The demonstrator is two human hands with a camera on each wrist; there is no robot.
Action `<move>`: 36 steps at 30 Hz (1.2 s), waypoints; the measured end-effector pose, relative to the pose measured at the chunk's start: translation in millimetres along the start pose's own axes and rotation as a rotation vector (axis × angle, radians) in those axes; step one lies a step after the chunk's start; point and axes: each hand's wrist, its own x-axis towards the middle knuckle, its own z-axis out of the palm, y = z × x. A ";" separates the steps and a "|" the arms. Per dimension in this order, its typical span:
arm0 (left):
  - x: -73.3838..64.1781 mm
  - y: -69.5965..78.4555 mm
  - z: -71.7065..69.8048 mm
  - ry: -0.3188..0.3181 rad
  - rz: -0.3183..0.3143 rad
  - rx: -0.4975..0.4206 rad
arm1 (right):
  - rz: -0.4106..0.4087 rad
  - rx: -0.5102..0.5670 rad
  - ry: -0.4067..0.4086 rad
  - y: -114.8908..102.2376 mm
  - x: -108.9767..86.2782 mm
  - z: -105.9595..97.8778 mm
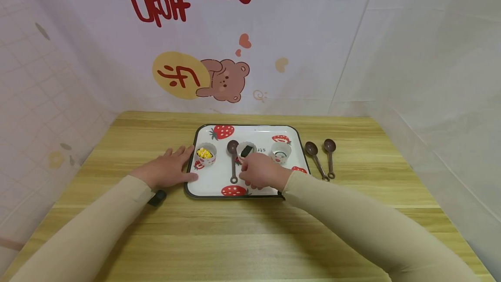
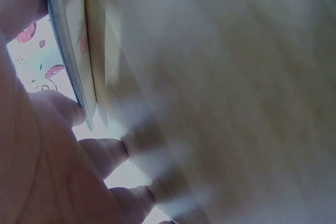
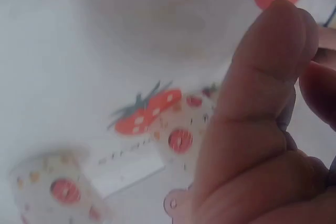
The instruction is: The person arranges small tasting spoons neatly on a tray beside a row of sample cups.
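One strawberry-printed tray [image 1: 258,130] with a dark rim lies on the wooden desk [image 1: 235,238], and on it stand, in a row, a left cup [image 1: 212,160], a middle cup [image 1: 238,146] and a right cup [image 1: 282,160], well apart from one another. The left one holds yellow pieces [image 1: 204,153] with white streaks; the middle one holds a dark piece [image 1: 247,151], while the contents of the right one are too small to identify. A brown spoon [image 1: 233,164] lies on the tray just beside the middle cup, its bowl toward the backdrop [image 1: 305,34] and its ringed handle toward the person. At the tray's left edge the left hand [image 1: 168,168] has its grip loose and wide, fingers spread against the rim and thumb reaching over it. The right hand [image 1: 261,171] is over the tray, close in front of the middle cup; its fingers bend downward, but whether that grip has hold of anything cannot be told, even from the blurred right wrist view. Both arms wear beige sleeves [image 1: 94,221]. Right of the tray, two more brown spoons [image 1: 330,145] rest on the desk, bowls pointing away. A printed bear [image 1: 231,82] decorates the backdrop.
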 end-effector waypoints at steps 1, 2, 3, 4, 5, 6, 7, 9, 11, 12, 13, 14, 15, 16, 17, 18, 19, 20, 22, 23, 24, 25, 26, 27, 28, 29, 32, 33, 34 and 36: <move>0.4 -0.1 0.2 0.000 -0.001 0.000 | -0.003 0.012 0.009 1.8 -3.2 -2.7; 0.6 -0.3 0.2 0.001 -0.002 0.001 | -0.008 0.024 0.020 3.7 -6.5 -5.7; 0.6 -0.2 0.0 0.002 -0.001 0.001 | -0.016 0.031 0.033 6.4 -9.3 -8.4; 0.6 -0.3 -0.1 0.002 -0.001 0.002 | -0.025 0.041 0.047 9.1 -12.7 -11.7; 0.7 -0.4 -0.1 0.002 -0.001 0.002 | -0.035 0.051 0.063 12.4 -16.0 -15.2; 0.5 -0.5 -0.3 0.002 -0.001 0.003 | -0.043 0.061 0.079 16.0 -19.0 -18.6; 0.9 -0.3 -0.3 0.001 -0.001 0.004 | -0.051 0.070 0.097 19.8 -22.3 -22.7; 0.9 0.2 -0.8 0.000 0.000 0.004 | -0.072 0.069 0.140 28.4 -29.1 -30.6; 1.4 0.6 -0.9 -0.002 -0.002 0.003 | -0.082 0.044 0.189 37.4 -36.5 -38.8; 1.3 0.8 -1.1 -0.003 -0.002 0.004 | -0.085 0.023 0.215 41.9 -40.3 -42.4; 1.8 0.8 -0.9 -0.005 -0.004 0.003 | -0.084 0.013 0.235 47.0 -43.9 -45.9; 1.6 0.9 -1.2 -0.007 -0.006 0.003 | -0.083 -0.007 0.257 52.3 -47.3 -48.9; 1.5 0.9 -1.4 -0.009 -0.008 0.002 | -0.081 -0.022 0.277 57.5 -50.5 -51.9; 1.6 1.0 -1.4 -0.012 -0.011 0.000 | -0.078 -0.035 0.297 63.1 -53.5 -54.4; 1.5 0.8 -1.5 -0.015 -0.014 -0.001 | -0.080 -0.045 0.315 68.8 -56.3 -56.7; 1.3 0.9 -1.7 -0.017 -0.015 -0.003 | -0.078 -0.051 0.330 75.3 -58.5 -58.3; 1.4 1.0 -1.6 -0.019 -0.017 -0.006 | -0.077 -0.060 0.347 82.0 -60.8 -59.8; 1.1 1.1 -1.9 -0.020 -0.017 -0.007 | -0.075 -0.076 0.367 88.7 -62.8 -61.0; 1.0 1.3 -2.0 -0.020 -0.016 -0.009 | -0.066 -0.107 0.394 102.2 -66.0 -62.7; 0.8 1.3 -2.0 -0.019 -0.014 -0.009 | -0.062 -0.125 0.404 108.9 -67.1 -63.2; 0.6 1.3 -2.1 -0.018 -0.012 -0.008 | -0.055 -0.142 0.411 115.9 -67.5 -63.3; 0.2 1.5 -2.3 -0.018 -0.011 -0.009 | -0.048 -0.155 0.414 122.0 -68.2 -63.8; -0.1 1.5 -2.4 -0.017 -0.009 -0.010 | -0.044 -0.168 0.417 128.1 -68.4 -63.9; -0.2 1.3 -2.4 -0.017 -0.008 -0.010 | -0.044 -0.184 0.419 134.6 -68.0 -64.0; -0.3 1.1 -2.4 -0.017 -0.006 -0.008 | -0.043 -0.194 0.419 141.0 -67.4 -63.9; -0.2 0.7 -2.1 -0.017 -0.005 -0.008 | -0.042 -0.204 0.421 146.9 -67.0 -63.6; 0.9 -0.4 -1.1 -0.014 -0.004 -0.004 | -0.043 -0.235 0.414 161.2 -65.9 -63.2; 1.4 -0.7 -0.7 -0.013 -0.005 -0.003 | -0.042 -0.252 0.409 164.9 -65.4 -62.8; 1.8 -0.9 -0.4 -0.012 -0.006 -0.003 | -0.042 -0.267 0.404 167.7 -65.1 -62.4; 2.1 -1.2 0.1 -0.010 -0.005 -0.003 | -0.042 -0.301 0.386 172.0 -64.6 -61.6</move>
